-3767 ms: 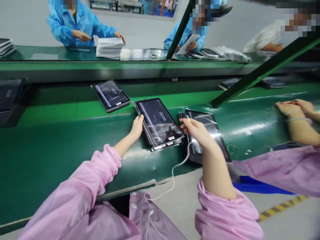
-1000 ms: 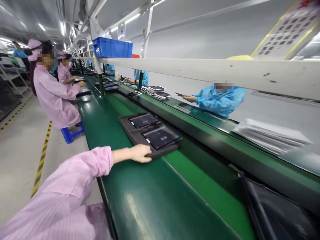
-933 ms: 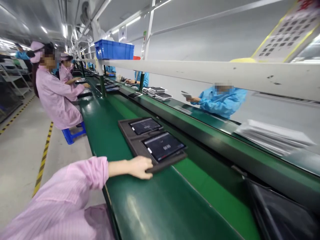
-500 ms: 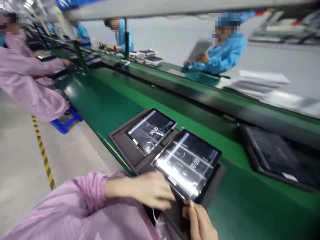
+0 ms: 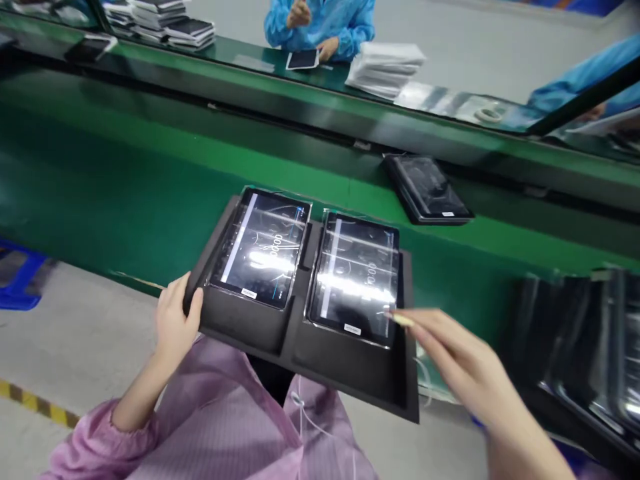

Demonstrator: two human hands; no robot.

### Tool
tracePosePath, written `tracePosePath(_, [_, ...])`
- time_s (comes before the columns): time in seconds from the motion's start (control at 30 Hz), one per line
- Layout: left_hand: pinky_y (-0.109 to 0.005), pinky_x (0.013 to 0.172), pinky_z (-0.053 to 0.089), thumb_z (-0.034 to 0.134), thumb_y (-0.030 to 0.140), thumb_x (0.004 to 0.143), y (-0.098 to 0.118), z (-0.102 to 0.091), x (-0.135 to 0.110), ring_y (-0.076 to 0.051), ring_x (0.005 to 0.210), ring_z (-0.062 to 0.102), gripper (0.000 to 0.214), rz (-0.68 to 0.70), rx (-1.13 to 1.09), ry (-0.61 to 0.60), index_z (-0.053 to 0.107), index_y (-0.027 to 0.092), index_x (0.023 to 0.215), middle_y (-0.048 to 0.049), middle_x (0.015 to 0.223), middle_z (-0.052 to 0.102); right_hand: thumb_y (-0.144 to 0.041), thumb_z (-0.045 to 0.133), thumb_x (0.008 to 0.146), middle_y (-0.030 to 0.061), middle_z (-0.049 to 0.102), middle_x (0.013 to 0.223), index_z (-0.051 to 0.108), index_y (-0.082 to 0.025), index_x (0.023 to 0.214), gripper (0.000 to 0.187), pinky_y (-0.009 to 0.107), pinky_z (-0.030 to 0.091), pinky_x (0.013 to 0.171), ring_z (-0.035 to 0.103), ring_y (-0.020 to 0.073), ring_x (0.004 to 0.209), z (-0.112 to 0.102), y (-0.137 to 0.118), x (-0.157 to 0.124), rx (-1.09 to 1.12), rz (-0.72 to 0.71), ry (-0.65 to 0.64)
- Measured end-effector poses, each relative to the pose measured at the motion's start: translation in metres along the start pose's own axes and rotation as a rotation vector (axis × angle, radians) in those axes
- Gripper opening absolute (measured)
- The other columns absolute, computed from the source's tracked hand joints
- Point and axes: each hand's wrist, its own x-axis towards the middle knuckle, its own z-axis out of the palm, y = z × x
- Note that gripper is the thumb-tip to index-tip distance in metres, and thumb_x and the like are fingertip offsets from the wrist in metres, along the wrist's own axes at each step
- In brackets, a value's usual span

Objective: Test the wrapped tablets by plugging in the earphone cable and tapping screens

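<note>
A black foam tray [image 5: 345,370] with two recesses rests on the bench's front edge and juts out over my lap. In it lie a left tablet [image 5: 267,247] and a right tablet [image 5: 355,277], both lit under clear film and showing "00:00". My left hand [image 5: 175,320] grips the tray's left front edge, thumb on top. My right hand [image 5: 460,353] pinches a small yellow stylus-like tool [image 5: 403,321], its thin tip at the right tablet's lower right corner. I cannot tell if the tip touches the screen.
Behind the tray, stacked tablets [image 5: 430,190] lie on the green bench [image 5: 125,193]. More tablets stand in a dark rack [image 5: 585,353] at right. Across the divider, a person in blue [image 5: 320,27] handles a tablet beside white sheets [image 5: 383,67]. A blue stool [image 5: 23,280] is at left.
The view has swung right and down. My left hand has gone from beside the right tablet to the tray's left edge. My right hand has brought the yellow tool over the right tablet's corner.
</note>
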Motion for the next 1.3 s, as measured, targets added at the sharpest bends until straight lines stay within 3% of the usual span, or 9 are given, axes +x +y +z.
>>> tracePosePath(0.07, [-0.050, 0.102, 0.051, 0.039, 0.052, 0.100, 0.005, -0.002, 0.011, -0.035, 0.116, 0.064, 0.054, 0.013, -0.008, -0.075, 0.061, 0.014, 0.131, -0.0170, 0.121, 0.068, -0.045, 0.061, 0.097, 0.0047, 0.078, 0.101, 0.081, -0.028, 0.102, 0.026, 0.034, 0.056, 0.079, 0.072, 0.0252, 0.090, -0.005, -0.010, 0.045, -0.033, -0.053, 0.067])
tracePosePath(0.17, [-0.051, 0.107, 0.049, 0.037, 0.056, 0.100, 0.008, -0.004, 0.035, -0.036, 0.119, 0.063, 0.059, 0.046, -0.010, -0.218, 0.061, 0.011, 0.131, -0.0180, 0.122, 0.067, -0.043, 0.069, 0.088, 0.0063, 0.079, 0.094, 0.082, -0.023, 0.098, 0.026, 0.036, 0.054, 0.075, 0.071, 0.0265, 0.084, 0.003, -0.009, 0.123, -0.065, -0.011, 0.126])
tracePosePath(0.27, [-0.055, 0.119, 0.038, 0.035, 0.057, 0.100, 0.015, 0.002, 0.065, -0.037, 0.137, 0.052, 0.067, 0.110, -0.010, -0.310, 0.054, 0.008, 0.141, -0.0213, 0.143, 0.057, -0.037, 0.068, 0.088, 0.0061, 0.076, 0.079, 0.081, -0.019, 0.096, 0.024, 0.035, 0.050, 0.068, 0.068, 0.0252, 0.073, 0.023, 0.011, 0.190, -0.152, 0.014, 0.050])
tracePosePath(0.4, [-0.051, 0.126, 0.030, 0.036, 0.054, 0.101, 0.031, 0.019, 0.105, -0.032, 0.149, 0.040, 0.066, 0.185, -0.076, -0.369, 0.047, 0.011, 0.149, -0.0185, 0.157, 0.046, -0.030, 0.066, 0.090, 0.0078, 0.077, 0.093, 0.080, -0.022, 0.091, 0.016, 0.040, 0.052, 0.081, 0.070, 0.0293, 0.089, 0.044, 0.042, 0.237, -0.281, -0.079, 0.040])
tracePosePath(0.7, [-0.053, 0.129, 0.021, 0.034, 0.054, 0.103, 0.057, 0.054, 0.170, -0.032, 0.159, 0.024, 0.068, 0.215, -0.080, -0.481, 0.040, 0.012, 0.156, -0.0181, 0.167, 0.032, -0.031, 0.067, 0.088, 0.0072, 0.078, 0.097, 0.081, -0.024, 0.090, 0.015, 0.042, 0.053, 0.084, 0.072, 0.0299, 0.093, 0.045, 0.060, 0.243, -0.239, -0.079, -0.051])
tracePosePath(1.13, [-0.051, 0.129, 0.018, 0.039, 0.057, 0.102, 0.065, 0.061, 0.194, -0.029, 0.159, 0.023, 0.070, 0.143, -0.216, -0.528, 0.040, 0.017, 0.158, -0.0144, 0.169, 0.031, -0.053, 0.073, 0.082, 0.0069, 0.078, 0.097, 0.081, -0.027, 0.088, 0.028, 0.051, 0.054, 0.093, 0.072, 0.0326, 0.095, 0.044, 0.070, 0.254, 0.019, -0.010, -0.184])
tracePosePath(1.3, [-0.050, 0.130, 0.020, 0.049, 0.055, 0.099, 0.057, 0.069, 0.204, -0.027, 0.156, 0.033, 0.057, 0.137, -0.390, -0.492, 0.058, 0.025, 0.147, -0.0063, 0.162, 0.046, -0.066, 0.077, 0.076, 0.0066, 0.079, 0.096, 0.082, -0.028, 0.087, 0.040, 0.050, 0.055, 0.091, 0.071, 0.0317, 0.094, 0.046, 0.070, 0.259, 0.089, 0.036, -0.233])
